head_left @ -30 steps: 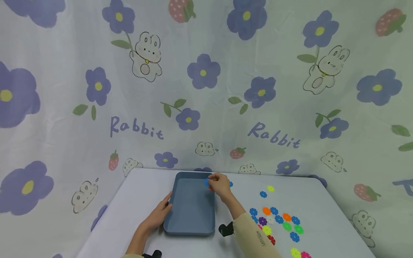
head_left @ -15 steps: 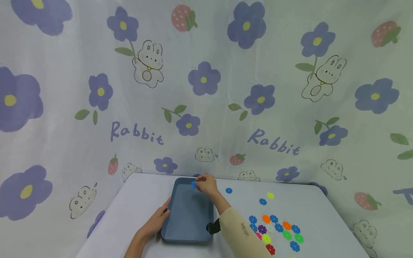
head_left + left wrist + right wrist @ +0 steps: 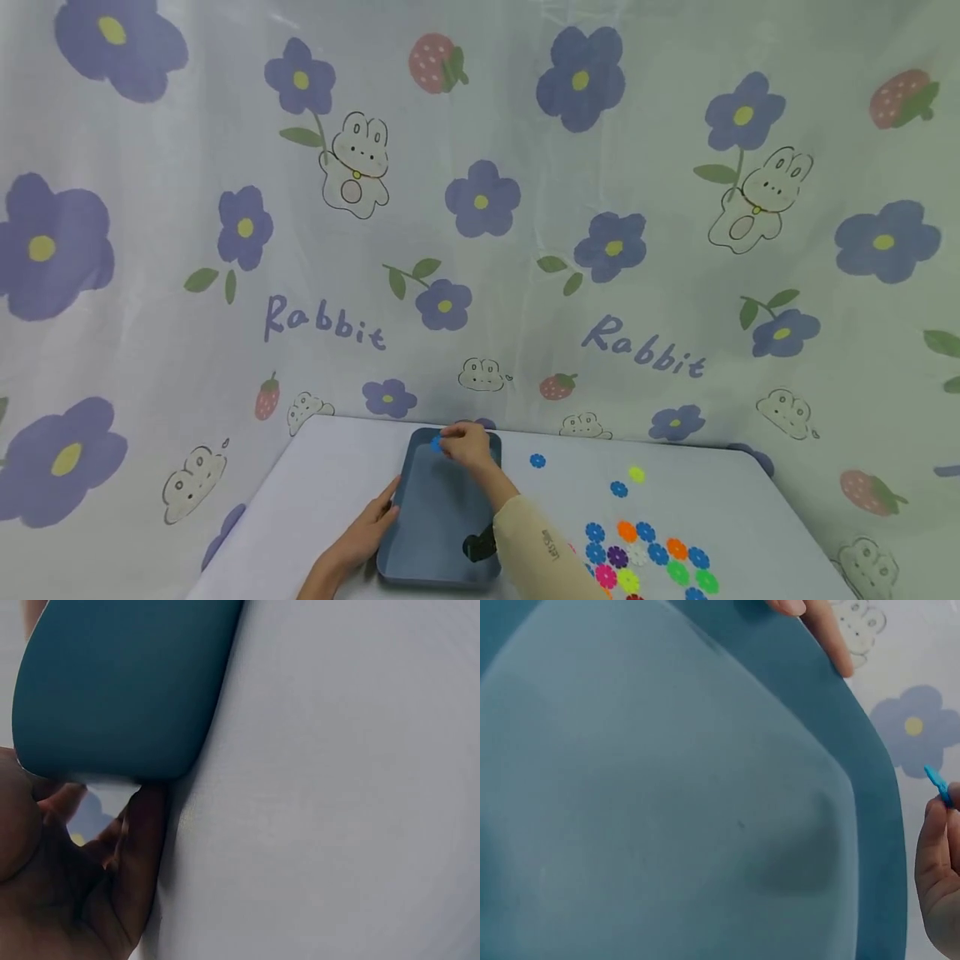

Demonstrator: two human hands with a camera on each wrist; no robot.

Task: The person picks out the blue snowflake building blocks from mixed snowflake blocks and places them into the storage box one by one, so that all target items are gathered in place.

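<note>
A shallow grey-blue tray [image 3: 427, 525] lies on the white table, its long side running away from me. My left hand [image 3: 363, 533] holds its left wall, with the thumb at the rim and the fingers along the outside; the left wrist view shows the fingers against the tray wall [image 3: 112, 697]. Over the tray's far end, my right hand [image 3: 468, 446] pinches a blue flower-shaped disc [image 3: 436, 444] between thumb and fingertips. The right wrist view shows this disc [image 3: 937, 784] edge-on, above the tray floor [image 3: 667, 787].
Several flower-shaped discs in blue, orange, green, yellow, pink, purple and white [image 3: 637, 553] lie scattered right of the tray. One blue disc [image 3: 537, 460] lies nearer its far right corner. A patterned cloth [image 3: 517, 267] hangs behind the table [image 3: 330, 467].
My right hand has moved left with the blue disc, from the tray's far right corner to over its far left part. The left hand stays at the wall, and the head view has tilted up.
</note>
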